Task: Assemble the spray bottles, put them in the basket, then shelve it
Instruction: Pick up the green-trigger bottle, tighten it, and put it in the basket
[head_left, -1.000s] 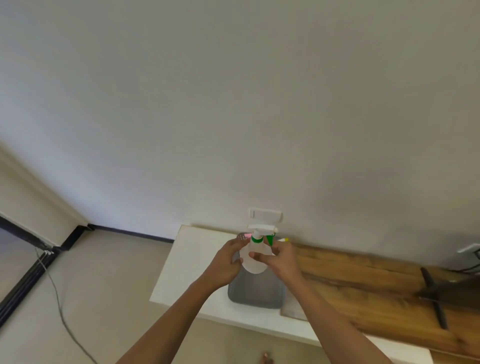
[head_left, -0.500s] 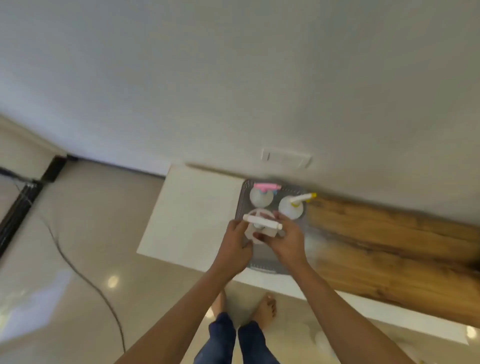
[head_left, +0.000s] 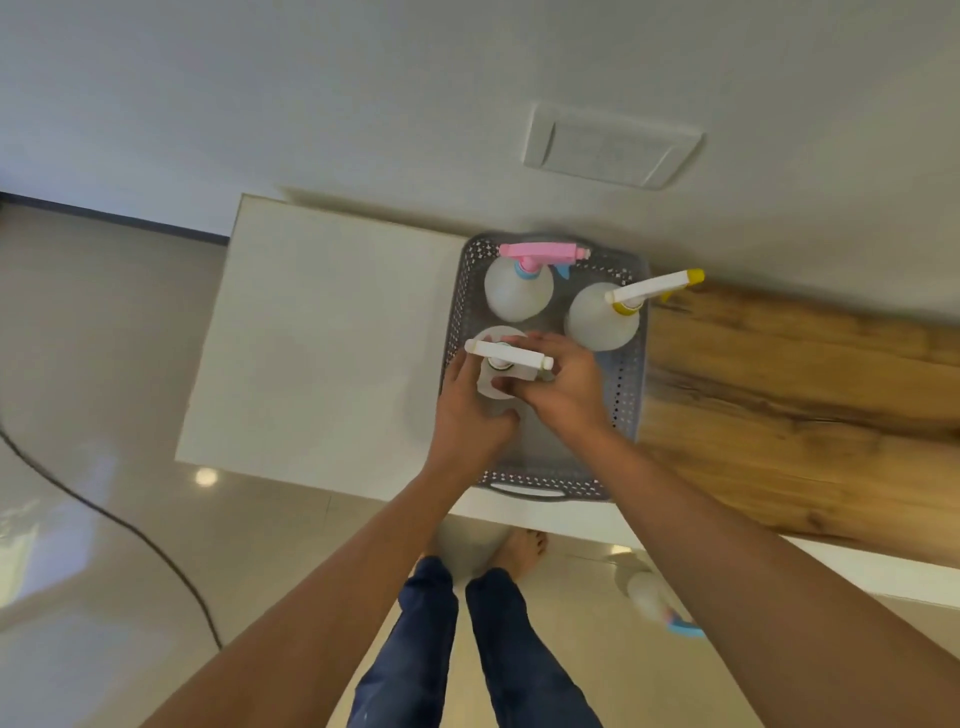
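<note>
Third spray bottle (head_left: 497, 364) inside the grey basket (head_left: 631, 395), near side, in front of the pink-headed bottle (head_left: 518, 291). Gripped by left hand (head_left: 467, 415) and right hand (head_left: 563, 387) — probably light, smooth plastic; best held at the body, not the trigger head.

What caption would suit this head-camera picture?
Both hands lower a third spray bottle into the grey basket beside the pink-topped and yellow-topped bottles.

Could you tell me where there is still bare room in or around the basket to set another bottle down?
Inside the grey basket, the near right corner is bare, between the yellow-nozzle bottle and the front handle. The white tabletop left of the basket is bare too. The far row is crowded by the pink-nozzle bottle; both hands hold the white-nozzle bottle.
</note>
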